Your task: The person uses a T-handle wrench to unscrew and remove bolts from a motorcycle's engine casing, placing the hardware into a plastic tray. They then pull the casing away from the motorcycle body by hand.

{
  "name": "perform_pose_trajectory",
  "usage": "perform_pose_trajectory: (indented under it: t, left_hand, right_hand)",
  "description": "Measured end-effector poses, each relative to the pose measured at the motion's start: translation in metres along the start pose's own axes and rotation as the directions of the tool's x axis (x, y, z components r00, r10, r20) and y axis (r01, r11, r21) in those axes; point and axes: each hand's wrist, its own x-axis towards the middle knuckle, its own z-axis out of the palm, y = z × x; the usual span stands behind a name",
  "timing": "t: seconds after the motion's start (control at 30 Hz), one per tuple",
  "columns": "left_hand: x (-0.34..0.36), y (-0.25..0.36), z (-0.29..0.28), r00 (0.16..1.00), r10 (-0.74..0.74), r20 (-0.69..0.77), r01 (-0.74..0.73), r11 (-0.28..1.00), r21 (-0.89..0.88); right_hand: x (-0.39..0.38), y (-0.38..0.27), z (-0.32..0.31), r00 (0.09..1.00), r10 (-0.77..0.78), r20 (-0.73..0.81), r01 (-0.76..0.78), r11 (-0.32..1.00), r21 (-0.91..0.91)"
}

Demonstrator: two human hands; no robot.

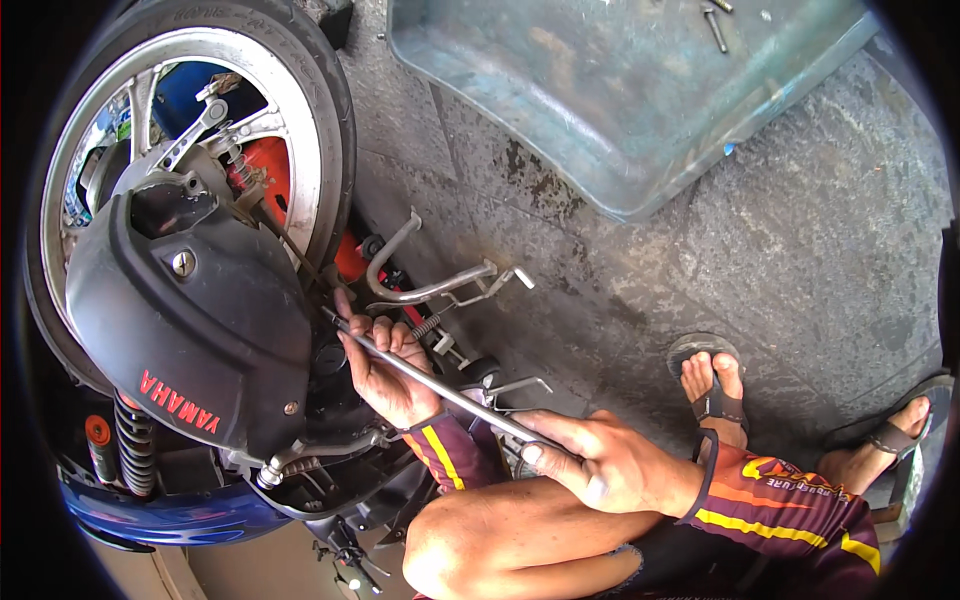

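Observation:
My right hand [620, 463] grips the near end of a long metal rod tool [452, 394], its thumb and fingers closed round it. The rod slants up and left across my left hand [385, 375], which pinches its far part between thumb and curled fingers. Its tip is beside the lower edge of a scooter's black engine cover [200, 310], close to the stand; what the tip touches is hidden. My left index finger points up along that edge. The cover has a large slotted screw [183, 263] and red lettering.
The scooter's rear wheel [318, 190] rises behind the cover. A metal stand [425, 290] juts right. A grey-green plastic tub [600, 130], with bolts [716, 30] in it, stands on the grey floor [820, 240]. A coil shock absorber [135, 445] shows lower left; two sandalled feet [715, 375] are right.

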Motion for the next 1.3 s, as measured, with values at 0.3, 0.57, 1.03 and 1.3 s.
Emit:
perform_pose_trajectory:
  t: [0.3,0.57,1.03,1.3]
  left_hand:
    - [-0.022,0.009,0.014,0.992,-0.068,-0.108,0.112,0.869,0.482]
    - [-0.073,0.021,0.040,0.934,0.204,0.295,-0.340,0.241,0.909]
    - [-0.104,0.023,0.119,0.530,-0.720,0.448,0.167,0.607,0.777]
    - [-0.108,-0.008,0.031,0.366,0.157,0.917,0.328,0.901,-0.286]
  right_hand:
    - [-0.002,-0.006,0.020,0.998,-0.053,-0.015,0.055,0.980,0.191]
    - [-0.009,-0.032,0.060,0.977,0.019,0.210,-0.184,0.567,0.803]
    - [-0.028,0.038,0.029,0.973,0.147,0.176,-0.100,0.963,-0.252]
    - [0.014,-0.109,0.060,0.919,0.325,0.222,0.362,-0.475,-0.802]
